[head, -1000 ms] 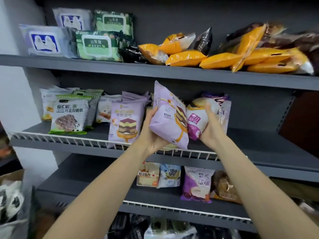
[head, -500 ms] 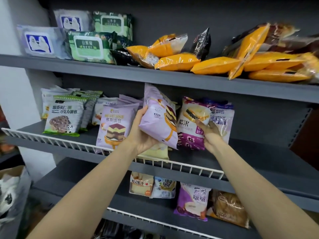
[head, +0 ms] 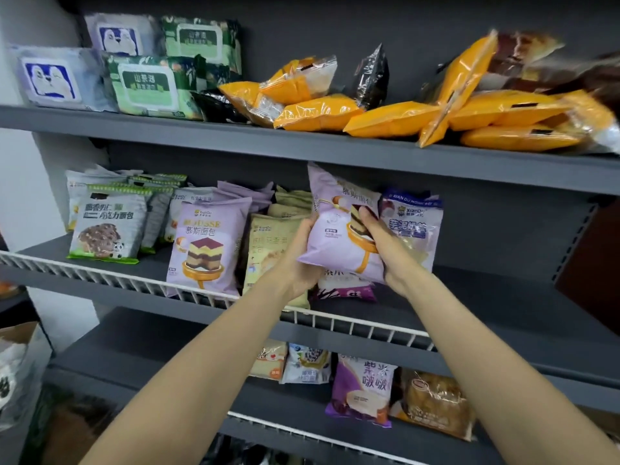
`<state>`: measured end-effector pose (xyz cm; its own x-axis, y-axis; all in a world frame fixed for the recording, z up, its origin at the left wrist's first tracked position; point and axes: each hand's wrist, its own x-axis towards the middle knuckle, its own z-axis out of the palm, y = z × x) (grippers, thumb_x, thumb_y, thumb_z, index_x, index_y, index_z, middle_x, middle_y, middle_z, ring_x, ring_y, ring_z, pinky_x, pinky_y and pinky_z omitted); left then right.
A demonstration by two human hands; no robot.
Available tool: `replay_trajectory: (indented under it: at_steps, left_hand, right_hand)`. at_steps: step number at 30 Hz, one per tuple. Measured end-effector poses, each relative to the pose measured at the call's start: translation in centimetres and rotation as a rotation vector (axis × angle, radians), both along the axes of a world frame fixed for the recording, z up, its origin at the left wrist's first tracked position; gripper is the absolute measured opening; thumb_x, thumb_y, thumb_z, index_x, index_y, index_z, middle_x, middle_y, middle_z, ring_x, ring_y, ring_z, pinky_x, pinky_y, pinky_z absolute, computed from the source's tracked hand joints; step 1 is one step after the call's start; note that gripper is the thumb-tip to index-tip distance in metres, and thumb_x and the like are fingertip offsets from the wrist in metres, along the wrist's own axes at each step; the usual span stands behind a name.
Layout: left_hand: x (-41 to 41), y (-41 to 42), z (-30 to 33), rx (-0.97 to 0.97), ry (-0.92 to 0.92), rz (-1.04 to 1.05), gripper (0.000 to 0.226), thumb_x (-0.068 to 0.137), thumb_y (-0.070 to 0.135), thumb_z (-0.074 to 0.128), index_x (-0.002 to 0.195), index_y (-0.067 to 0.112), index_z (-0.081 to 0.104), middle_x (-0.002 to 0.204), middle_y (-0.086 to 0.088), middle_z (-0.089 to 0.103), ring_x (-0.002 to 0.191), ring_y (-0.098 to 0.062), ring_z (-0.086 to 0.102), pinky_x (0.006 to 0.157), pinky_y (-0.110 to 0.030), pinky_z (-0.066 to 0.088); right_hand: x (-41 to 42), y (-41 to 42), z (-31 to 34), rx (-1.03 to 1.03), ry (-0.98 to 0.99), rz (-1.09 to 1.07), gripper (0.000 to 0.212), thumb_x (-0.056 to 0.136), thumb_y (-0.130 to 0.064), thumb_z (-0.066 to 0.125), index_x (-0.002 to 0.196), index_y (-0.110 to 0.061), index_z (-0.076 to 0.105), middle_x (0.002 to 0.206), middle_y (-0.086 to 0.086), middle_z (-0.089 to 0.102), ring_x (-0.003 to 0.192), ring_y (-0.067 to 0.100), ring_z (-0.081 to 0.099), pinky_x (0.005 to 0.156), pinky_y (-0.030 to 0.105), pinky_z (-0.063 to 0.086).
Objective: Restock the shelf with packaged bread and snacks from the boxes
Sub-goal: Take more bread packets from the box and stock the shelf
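Observation:
A lilac mousse-bread packet [head: 339, 229] is held tilted above the middle shelf [head: 486, 317]. My left hand [head: 298, 260] grips its lower left edge from underneath. My right hand [head: 382, 246] grips its right side, fingers curled over the front. Behind it stand a purple rice-bread packet [head: 345, 288] and a blue-topped taro packet [head: 414, 223]. A matching mousse packet [head: 209, 245] stands upright to the left, beside a tan packet [head: 268, 250].
A white wire rail [head: 355, 325] fronts the middle shelf, whose right part is bare. Green chocolate-bread packets [head: 107, 226] stand far left. Orange packets [head: 396, 115] and wipes packs [head: 151, 85] fill the top shelf. Several packets [head: 362, 391] sit below. A box [head: 20, 370] stands lower left.
My right hand left the purple rice-bread packet and took hold of the mousse packet's right side. The packet has shifted right, in front of that rice-bread packet.

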<state>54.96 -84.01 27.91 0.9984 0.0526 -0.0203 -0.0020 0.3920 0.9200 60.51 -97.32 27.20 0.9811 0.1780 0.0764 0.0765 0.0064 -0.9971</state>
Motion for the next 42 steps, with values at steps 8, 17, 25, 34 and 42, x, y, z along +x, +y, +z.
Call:
replay_trajectory:
  at_steps: [8, 17, 25, 34, 42]
  left_hand:
    - [4.1, -4.8, -1.0, 0.487, -0.228, 0.136, 0.04, 0.093, -0.006, 0.043, 0.131, 0.004, 0.049, 0.103, -0.014, 0.062, 0.077, -0.013, 0.062, 0.065, -0.019, 0.053]
    - [6.9, -10.4, -3.6, 1.765, -0.389, -0.054, 0.076, 0.09, 0.015, 0.055, 0.151, 0.03, 0.012, 0.16, -0.001, 0.004, 0.147, -0.031, 0.001, 0.115, -0.045, 0.028]
    - [6.2, -10.7, -3.8, 1.535, -0.327, -0.028, 0.066, 0.086, -0.003, 0.051, 0.145, 0.016, 0.031, 0.151, -0.009, 0.027, 0.137, -0.027, 0.033, 0.106, -0.034, 0.038]
    - [2.8, -7.1, -2.2, 1.463, -0.329, 0.179, 0.046, 0.088, -0.001, 0.047, 0.133, 0.006, 0.047, 0.118, -0.021, 0.058, 0.108, -0.036, 0.056, 0.087, -0.038, 0.048]
    - [-7.8, 8.6, -2.8, 1.685, -0.132, 0.586, 0.025, 0.092, 0.015, 0.045, 0.115, 0.011, 0.056, 0.107, -0.01, 0.063, 0.096, -0.033, 0.06, 0.068, -0.036, 0.046]
  right_hand:
    - [0.2, -7.3, -1.1, -0.012, -0.3, -0.394, 0.068, 0.08, -0.025, 0.074, 0.138, -0.026, 0.038, 0.115, -0.005, 0.064, 0.104, 0.018, 0.065, 0.095, 0.039, 0.052]
    - [2.0, -9.9, -5.1, -0.762, -0.283, -0.383, 0.082, 0.089, -0.014, 0.062, 0.151, -0.02, 0.009, 0.15, 0.018, 0.007, 0.133, 0.033, 0.028, 0.103, 0.026, 0.029]
    - [2.1, -10.3, -5.0, -1.019, -0.391, -0.325, 0.083, 0.086, -0.026, 0.066, 0.15, -0.017, 0.014, 0.15, 0.019, 0.005, 0.135, 0.035, 0.017, 0.106, 0.037, 0.032]
    - [-1.0, -6.6, -3.7, -1.161, -0.624, -0.418, 0.074, 0.077, -0.024, 0.073, 0.141, -0.008, 0.038, 0.143, 0.027, 0.029, 0.131, 0.042, 0.033, 0.102, 0.049, 0.042]
    - [-9.5, 9.5, -1.6, -0.906, -0.735, 0.036, 0.028, 0.093, -0.018, 0.046, 0.118, -0.015, 0.057, 0.115, 0.011, 0.059, 0.105, 0.029, 0.057, 0.079, 0.038, 0.049]
